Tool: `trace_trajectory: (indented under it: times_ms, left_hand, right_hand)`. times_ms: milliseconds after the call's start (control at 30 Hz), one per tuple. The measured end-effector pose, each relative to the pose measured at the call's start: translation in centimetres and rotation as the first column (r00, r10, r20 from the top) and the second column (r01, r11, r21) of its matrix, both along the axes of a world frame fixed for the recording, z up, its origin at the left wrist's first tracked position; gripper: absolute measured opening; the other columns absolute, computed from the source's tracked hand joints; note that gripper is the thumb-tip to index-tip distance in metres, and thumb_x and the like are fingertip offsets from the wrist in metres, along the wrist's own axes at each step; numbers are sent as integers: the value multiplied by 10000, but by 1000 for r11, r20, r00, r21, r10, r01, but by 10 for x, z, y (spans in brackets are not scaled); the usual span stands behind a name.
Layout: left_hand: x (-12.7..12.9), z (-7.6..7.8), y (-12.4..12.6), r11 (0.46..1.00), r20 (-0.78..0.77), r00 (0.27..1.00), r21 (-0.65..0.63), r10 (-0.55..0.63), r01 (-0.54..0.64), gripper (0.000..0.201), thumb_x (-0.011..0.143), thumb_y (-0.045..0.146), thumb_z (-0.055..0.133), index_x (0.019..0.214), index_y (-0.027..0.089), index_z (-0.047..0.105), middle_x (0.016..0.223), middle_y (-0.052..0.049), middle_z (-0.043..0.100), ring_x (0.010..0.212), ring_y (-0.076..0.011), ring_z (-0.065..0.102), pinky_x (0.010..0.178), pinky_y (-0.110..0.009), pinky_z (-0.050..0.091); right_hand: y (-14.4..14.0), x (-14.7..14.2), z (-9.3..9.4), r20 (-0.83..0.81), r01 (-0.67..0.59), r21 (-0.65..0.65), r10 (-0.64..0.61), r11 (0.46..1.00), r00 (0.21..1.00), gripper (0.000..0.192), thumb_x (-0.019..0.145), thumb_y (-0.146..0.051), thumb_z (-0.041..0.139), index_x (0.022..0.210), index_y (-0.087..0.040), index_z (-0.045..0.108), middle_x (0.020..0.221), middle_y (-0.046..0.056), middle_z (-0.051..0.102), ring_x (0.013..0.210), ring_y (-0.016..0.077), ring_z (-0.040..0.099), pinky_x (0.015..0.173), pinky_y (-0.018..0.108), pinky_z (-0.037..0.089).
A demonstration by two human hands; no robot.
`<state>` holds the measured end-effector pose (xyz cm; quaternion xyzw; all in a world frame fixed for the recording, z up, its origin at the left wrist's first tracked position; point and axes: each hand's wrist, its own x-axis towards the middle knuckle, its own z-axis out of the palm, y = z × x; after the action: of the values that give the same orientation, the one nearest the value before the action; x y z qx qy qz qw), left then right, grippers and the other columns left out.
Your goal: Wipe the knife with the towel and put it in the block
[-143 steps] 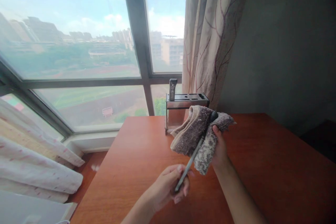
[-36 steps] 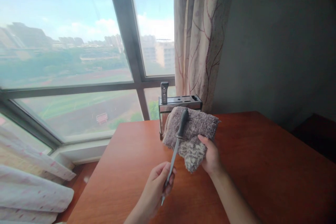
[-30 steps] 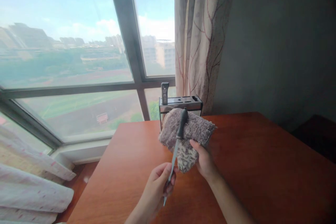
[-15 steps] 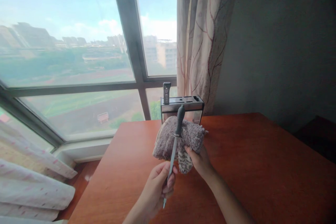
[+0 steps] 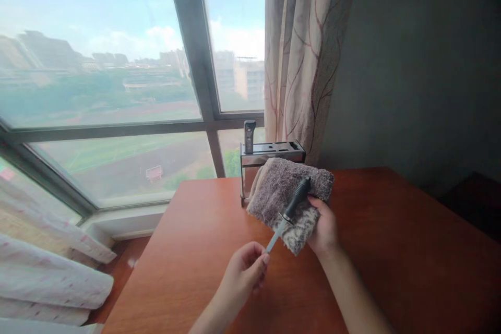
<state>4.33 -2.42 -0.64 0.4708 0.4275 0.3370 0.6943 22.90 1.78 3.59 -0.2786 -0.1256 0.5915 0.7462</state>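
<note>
My left hand [image 5: 250,266] is closed in a pinch around the lower end of a slim grey rod with a dark ribbed handle, which looks like a sharpening steel [image 5: 299,198]. The steel slants up to the right, its handle lying against a grey-brown fluffy towel [image 5: 274,180]. Holding that folded towel from its right side is my right hand [image 5: 324,224], thumb on the front face and the other fingers hidden behind. A paler patterned part of the towel shows below the handle. The rod's tip is hidden in my left hand.
A metal-framed knife block [image 5: 245,177] stands behind the towel, with one grey handle [image 5: 249,136] sticking up from its top. The reddish-brown table [image 5: 188,250] runs to the window [image 5: 117,167]. A curtain [image 5: 305,52] hangs beyond the block.
The towel has moved right and opened out flatter. The steel has tilted over to the right, its handle swinging lower. My left hand now pinches nearer the rod's end.
</note>
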Motion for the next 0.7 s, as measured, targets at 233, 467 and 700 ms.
trace_trajectory:
  times_ms: [233, 467, 700]
  left_hand:
    - [0, -2, 0, 990, 7, 996, 110, -87, 85, 363, 810, 511, 567, 795, 158, 484, 501, 58, 470, 406, -43, 302, 395, -187, 170]
    - [-2, 3, 0, 994, 67, 993, 31, -102, 100, 430, 789, 545, 574, 826, 116, 588, 534, 39, 455, 448, -59, 332, 414, -194, 197]
    - [-2, -6, 5, 998, -8, 999, 37, 43, -43, 391, 687, 492, 705, 736, 120, 594, 551, 20, 535, 468, -85, 476, 459, -202, 348]
  right_hand:
    - [-4, 2, 5, -82, -82, 6, 82, 997, 993, 269, 738, -293, 624, 986, -218, 694, 931, 25, 746, 918, 261, 679, 844, 420, 536]
    - [-3, -4, 3, -76, -132, 2, 132, 991, 988, 252, 725, -291, 649, 960, -217, 702, 885, 24, 751, 920, 271, 678, 860, 421, 526]
    - [-2, -8, -2, -46, -112, -17, 111, 994, 993, 245, 712, -298, 650, 923, -189, 709, 858, 33, 753, 916, 271, 678, 855, 414, 529]
